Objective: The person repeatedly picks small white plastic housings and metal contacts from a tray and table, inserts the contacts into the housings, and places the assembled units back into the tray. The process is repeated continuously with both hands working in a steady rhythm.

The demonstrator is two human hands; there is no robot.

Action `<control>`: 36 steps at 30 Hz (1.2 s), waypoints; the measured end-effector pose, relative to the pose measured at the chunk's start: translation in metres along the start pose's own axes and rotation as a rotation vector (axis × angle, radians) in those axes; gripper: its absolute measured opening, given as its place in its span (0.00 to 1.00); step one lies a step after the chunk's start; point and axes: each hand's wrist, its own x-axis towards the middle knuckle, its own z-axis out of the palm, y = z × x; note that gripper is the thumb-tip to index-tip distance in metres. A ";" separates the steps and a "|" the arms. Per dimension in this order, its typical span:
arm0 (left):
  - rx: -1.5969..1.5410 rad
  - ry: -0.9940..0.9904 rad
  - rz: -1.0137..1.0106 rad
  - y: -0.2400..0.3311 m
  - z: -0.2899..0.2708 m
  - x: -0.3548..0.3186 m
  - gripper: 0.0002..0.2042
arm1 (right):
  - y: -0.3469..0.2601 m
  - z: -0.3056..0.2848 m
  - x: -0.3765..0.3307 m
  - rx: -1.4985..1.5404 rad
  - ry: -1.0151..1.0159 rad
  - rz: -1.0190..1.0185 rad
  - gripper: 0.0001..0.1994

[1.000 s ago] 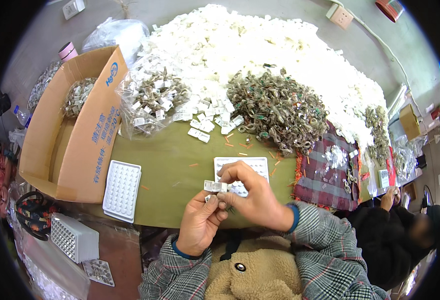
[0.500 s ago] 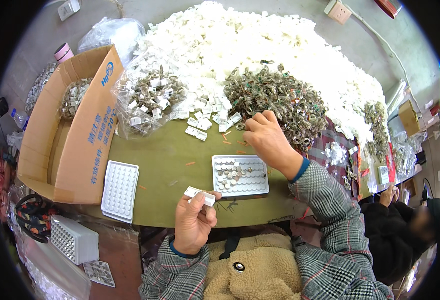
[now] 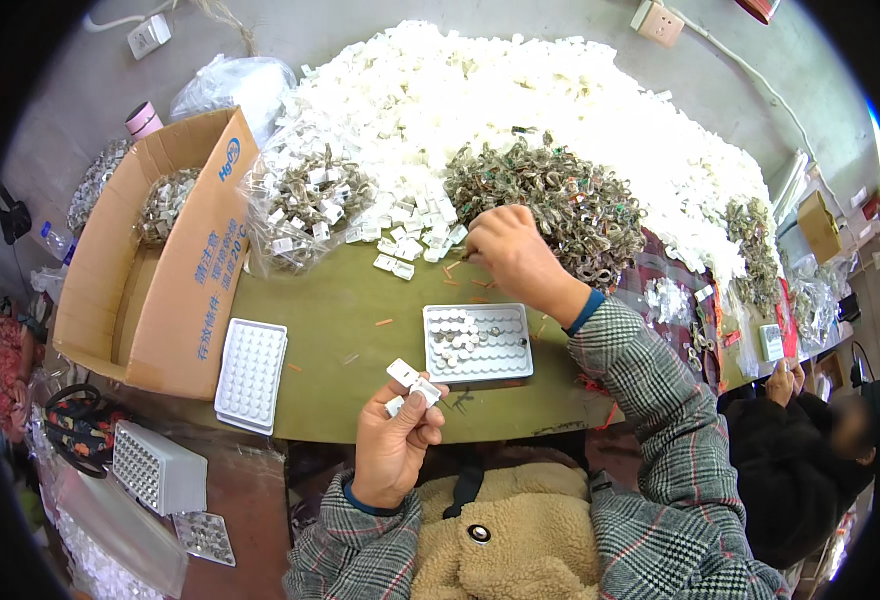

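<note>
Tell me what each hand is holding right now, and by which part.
The left hand pinches small white plastic pieces by their lower ends, between thumb and fingers. The right hand reaches into the pile of metal parts; whether it grips anything cannot be told.

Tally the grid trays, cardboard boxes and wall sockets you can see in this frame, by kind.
Grid trays: 4 (one with small parts, a white stack, one on the lower left, a clear one)
Cardboard box: 1
Wall sockets: 2 ()
Total: 7
</note>
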 end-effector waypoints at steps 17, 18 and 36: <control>0.394 -0.056 0.081 -0.036 0.035 -0.028 0.07 | -0.146 -0.061 -0.164 2.237 0.064 0.799 0.06; 0.492 -0.081 0.075 -0.038 0.037 -0.029 0.07 | -0.148 -0.061 -0.166 2.238 0.025 0.877 0.06; 1.112 -0.638 0.374 -0.030 0.029 -0.032 0.10 | -0.137 -0.057 -0.182 2.339 -0.516 1.324 0.09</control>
